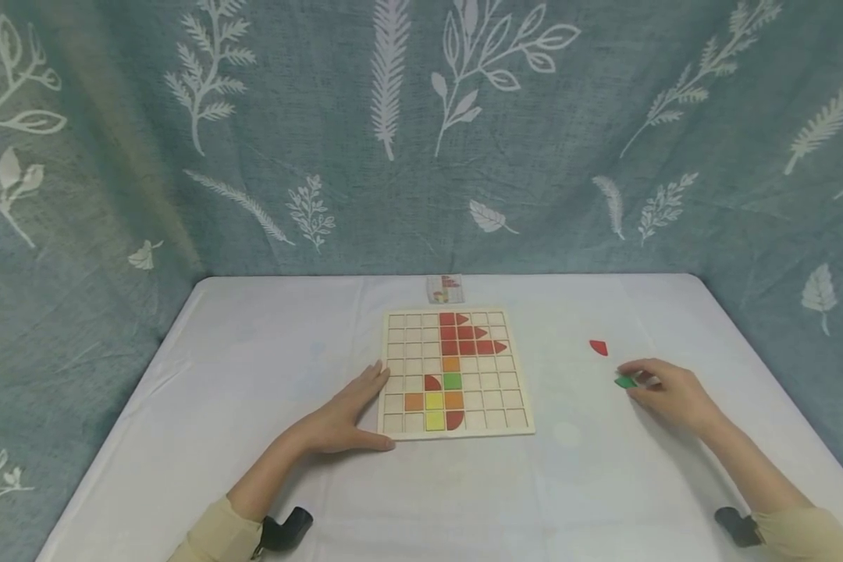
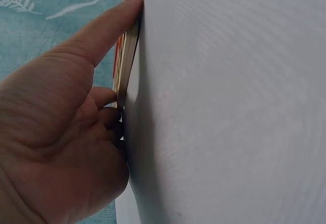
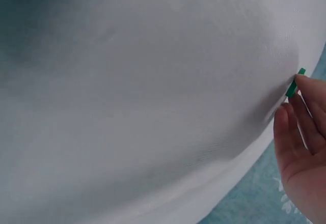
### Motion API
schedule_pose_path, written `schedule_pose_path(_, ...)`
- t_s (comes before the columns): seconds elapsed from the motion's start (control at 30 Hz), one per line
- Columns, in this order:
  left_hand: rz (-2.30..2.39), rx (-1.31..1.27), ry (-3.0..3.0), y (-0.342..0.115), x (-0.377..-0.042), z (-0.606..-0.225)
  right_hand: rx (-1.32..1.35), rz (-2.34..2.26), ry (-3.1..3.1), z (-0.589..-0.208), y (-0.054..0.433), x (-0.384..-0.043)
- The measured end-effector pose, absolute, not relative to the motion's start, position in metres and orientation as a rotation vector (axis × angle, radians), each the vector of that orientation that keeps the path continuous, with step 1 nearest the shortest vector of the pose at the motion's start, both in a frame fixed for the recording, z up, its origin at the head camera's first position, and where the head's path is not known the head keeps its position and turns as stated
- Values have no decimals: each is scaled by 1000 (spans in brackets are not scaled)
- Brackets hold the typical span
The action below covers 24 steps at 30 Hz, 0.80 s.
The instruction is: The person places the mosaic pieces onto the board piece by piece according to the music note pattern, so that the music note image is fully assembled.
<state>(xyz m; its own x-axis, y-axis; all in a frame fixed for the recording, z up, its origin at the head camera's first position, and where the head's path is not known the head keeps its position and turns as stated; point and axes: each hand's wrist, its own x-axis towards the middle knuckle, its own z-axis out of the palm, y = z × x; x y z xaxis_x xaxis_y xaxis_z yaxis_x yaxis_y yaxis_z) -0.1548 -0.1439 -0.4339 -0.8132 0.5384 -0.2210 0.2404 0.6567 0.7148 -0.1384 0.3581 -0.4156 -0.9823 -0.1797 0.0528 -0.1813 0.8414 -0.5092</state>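
A wooden grid board (image 1: pixel 492 398) lies on the table with red, orange, yellow and green tiles set in some of its squares. My left hand (image 1: pixel 344 414) rests at its lower left corner, fingers along the left edge and thumb at the near edge. The left wrist view shows the thumb and fingers of this hand (image 2: pixel 66 117) against the board's side (image 2: pixel 130 51). Off to the right, my right hand (image 1: pixel 674 393) pinches a green tile (image 1: pixel 625 382) between thumb and fingers. In the right wrist view the green tile (image 3: pixel 295 83) appears edge-on.
A loose red tile (image 1: pixel 599 347) with a curved side lies between the board and my right hand. Behind the board sits a small pattern card (image 1: pixel 446 289). The white-covered table (image 1: pixel 267 343) meets a teal leaf-print curtain (image 1: pixel 323 117) at its back and sides.
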Motion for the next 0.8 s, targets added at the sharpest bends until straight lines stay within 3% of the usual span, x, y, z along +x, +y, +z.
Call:
schedule_pose_path(0.4, 977, 609, 2462, -144, -153, -434, 210, 861, -2993, -413, 342, -139)
schedule_pose_path(0.8, 976, 595, 2458, -143, -153, -432, 107, 1318, -2908, -405, 266, -147)
